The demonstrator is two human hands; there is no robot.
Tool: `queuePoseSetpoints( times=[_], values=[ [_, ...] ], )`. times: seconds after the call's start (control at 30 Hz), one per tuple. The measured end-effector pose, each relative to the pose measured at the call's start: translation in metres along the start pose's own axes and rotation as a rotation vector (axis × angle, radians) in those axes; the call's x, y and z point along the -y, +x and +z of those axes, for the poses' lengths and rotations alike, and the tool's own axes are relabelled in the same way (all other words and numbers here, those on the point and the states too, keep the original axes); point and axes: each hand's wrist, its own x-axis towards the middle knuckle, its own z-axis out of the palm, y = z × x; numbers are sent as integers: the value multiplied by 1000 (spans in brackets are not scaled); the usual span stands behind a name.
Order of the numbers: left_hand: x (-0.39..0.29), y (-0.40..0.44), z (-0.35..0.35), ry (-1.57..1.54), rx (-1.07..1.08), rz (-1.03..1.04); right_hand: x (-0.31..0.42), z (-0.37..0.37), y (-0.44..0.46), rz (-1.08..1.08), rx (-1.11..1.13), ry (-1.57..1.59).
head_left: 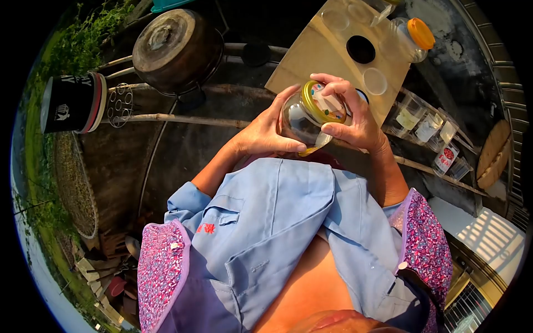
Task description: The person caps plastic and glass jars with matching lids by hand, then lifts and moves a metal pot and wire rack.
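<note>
Jar (296,125) held up near counter (313,47)

Left hand (264,133) is curled around its clear side; right hand (358,119) has its grip spread across the lid (322,102). It is good to support firmly and press evenly.

A pale wooden board (316,53) carries a black disc (361,49) and clear round lids (375,81), an orange-lidded jar (415,38) at its edge. Bamboo poles (177,118) bear a large soot-darkened pot (177,50), a ring-patterned wire rack (119,104) and, rightward, clear labelled containers (427,127).
</note>
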Motion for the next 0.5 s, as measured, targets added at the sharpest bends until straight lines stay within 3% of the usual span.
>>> queuePoseSetpoints(
  times=[0.07,0.13,0.3,0.37,0.5],
  values=[
    [10,7,-6,183,60,130,5,-4,3,8,57,-45],
    [10,9,-9,174,91,131,5,-7,5,-83,145,-242],
    [1,8,-9,98,170,138,17,-9,10,-126,256,-247],
    [8,12,-17,17,322,112,23,-10,13,-147,326,-206],
    [8,23,-21,-10,475,142,41,-2,15,-194,414,-450]
  ],
)
